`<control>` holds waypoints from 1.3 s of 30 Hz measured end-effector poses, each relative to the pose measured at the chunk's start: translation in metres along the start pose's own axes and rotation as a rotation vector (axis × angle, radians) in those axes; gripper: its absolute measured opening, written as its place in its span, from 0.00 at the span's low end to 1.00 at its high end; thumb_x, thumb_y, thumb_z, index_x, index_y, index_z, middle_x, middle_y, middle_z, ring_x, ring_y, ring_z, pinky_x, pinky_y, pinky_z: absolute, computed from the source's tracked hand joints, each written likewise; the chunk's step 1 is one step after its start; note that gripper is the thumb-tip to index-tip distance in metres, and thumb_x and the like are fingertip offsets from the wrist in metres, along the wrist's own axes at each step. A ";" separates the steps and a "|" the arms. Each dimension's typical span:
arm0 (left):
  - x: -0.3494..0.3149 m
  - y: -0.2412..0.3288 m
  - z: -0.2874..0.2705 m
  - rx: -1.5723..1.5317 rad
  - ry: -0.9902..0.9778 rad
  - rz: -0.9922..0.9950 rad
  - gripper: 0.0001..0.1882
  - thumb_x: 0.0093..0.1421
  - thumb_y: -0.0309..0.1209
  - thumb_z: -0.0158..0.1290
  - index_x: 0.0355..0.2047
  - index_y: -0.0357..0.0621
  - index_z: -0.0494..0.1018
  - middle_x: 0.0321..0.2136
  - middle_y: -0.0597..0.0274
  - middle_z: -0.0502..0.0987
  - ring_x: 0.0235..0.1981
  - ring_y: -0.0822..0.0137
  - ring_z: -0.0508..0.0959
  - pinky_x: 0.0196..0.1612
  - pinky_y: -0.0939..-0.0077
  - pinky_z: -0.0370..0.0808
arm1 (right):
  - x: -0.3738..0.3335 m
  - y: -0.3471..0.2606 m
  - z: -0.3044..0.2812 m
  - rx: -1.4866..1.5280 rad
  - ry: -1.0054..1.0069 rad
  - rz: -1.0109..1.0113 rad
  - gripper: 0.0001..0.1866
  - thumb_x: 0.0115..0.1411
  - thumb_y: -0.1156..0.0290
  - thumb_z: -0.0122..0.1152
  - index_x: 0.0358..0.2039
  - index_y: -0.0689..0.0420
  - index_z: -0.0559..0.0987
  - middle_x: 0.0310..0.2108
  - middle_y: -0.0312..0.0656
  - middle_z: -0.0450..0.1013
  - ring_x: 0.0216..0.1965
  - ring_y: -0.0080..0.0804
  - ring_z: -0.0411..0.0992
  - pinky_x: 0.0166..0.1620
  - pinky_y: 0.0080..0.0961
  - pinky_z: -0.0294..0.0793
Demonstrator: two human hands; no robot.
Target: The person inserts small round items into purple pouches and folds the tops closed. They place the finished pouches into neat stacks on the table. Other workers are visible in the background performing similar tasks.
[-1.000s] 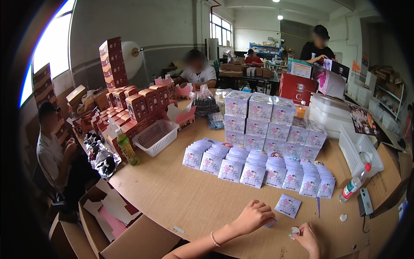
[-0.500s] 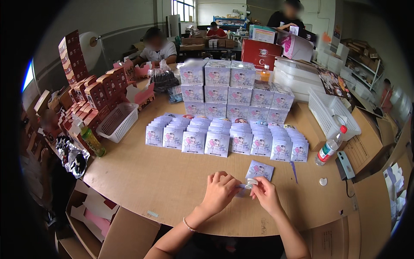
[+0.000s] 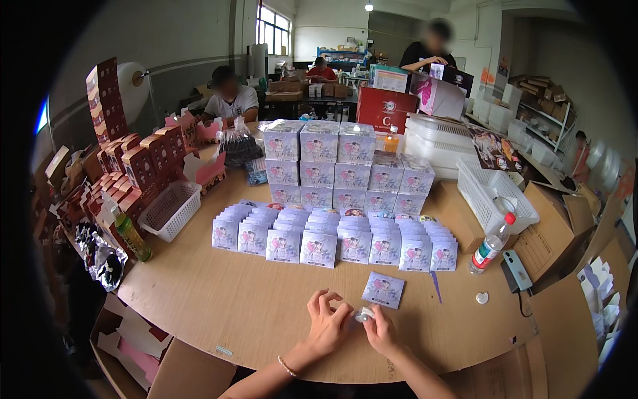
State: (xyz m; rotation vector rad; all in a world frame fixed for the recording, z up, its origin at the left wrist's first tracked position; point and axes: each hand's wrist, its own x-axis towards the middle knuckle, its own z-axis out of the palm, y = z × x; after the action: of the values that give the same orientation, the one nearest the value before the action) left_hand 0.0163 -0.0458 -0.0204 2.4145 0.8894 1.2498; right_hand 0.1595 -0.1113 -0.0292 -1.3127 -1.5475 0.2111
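My left hand (image 3: 327, 324) hovers above the near part of the table with its fingers curled together; what lies in its pinch is hidden. Close beside it, my right hand (image 3: 382, 330) grips small round white-and-silver discs (image 3: 363, 314) between thumb and fingers. Just beyond both hands a flat lavender packet (image 3: 383, 290) with a pink heart print lies alone. Farther back, several rows of similar packets (image 3: 319, 249) lean in overlapping stacks. A white round piece (image 3: 482, 298) rests on the table to the right.
Lavender boxes (image 3: 318, 174) are piled behind the packets. A water bottle (image 3: 493, 245), a grey device (image 3: 516, 271) with a cable and a white basket (image 3: 525, 199) stand right. A green bottle (image 3: 131, 234) and another basket (image 3: 171, 211) stand left. Other people work farther back.
The view has shifted, so the table's things sit lower and farther left. The lavender piece earlier visible at my left fingertips is now hard to see; my right hand still holds the discs.
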 end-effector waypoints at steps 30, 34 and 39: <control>0.047 -0.001 -0.025 -0.975 0.453 -0.443 0.05 0.63 0.27 0.47 0.30 0.41 0.65 0.36 0.65 0.57 0.35 0.75 0.61 0.38 0.84 0.64 | 0.034 -0.070 -0.049 -0.418 -0.569 0.109 0.08 0.60 0.71 0.51 0.35 0.61 0.66 0.17 0.56 0.70 0.21 0.55 0.71 0.22 0.46 0.68; 0.086 -0.042 -0.070 -1.074 0.670 -0.418 0.09 0.67 0.34 0.44 0.28 0.49 0.64 0.24 0.76 0.62 0.27 0.81 0.61 0.34 0.85 0.60 | -0.002 -0.034 -0.079 -0.351 -0.656 0.381 0.10 0.60 0.67 0.51 0.34 0.61 0.68 0.23 0.56 0.72 0.27 0.55 0.73 0.28 0.45 0.69; 0.086 -0.036 -0.038 -1.206 0.322 -0.601 0.10 0.66 0.36 0.45 0.28 0.48 0.69 0.23 0.76 0.67 0.27 0.83 0.63 0.33 0.86 0.61 | -0.015 0.000 -0.123 -0.516 -0.403 0.617 0.14 0.59 0.61 0.53 0.31 0.61 0.72 0.27 0.56 0.74 0.30 0.53 0.74 0.31 0.43 0.70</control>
State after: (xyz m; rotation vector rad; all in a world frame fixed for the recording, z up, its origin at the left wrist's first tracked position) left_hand 0.0088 0.0355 0.0383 0.9459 0.5657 1.3406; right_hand 0.2527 -0.1794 0.0157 -2.2570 -1.5309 0.5107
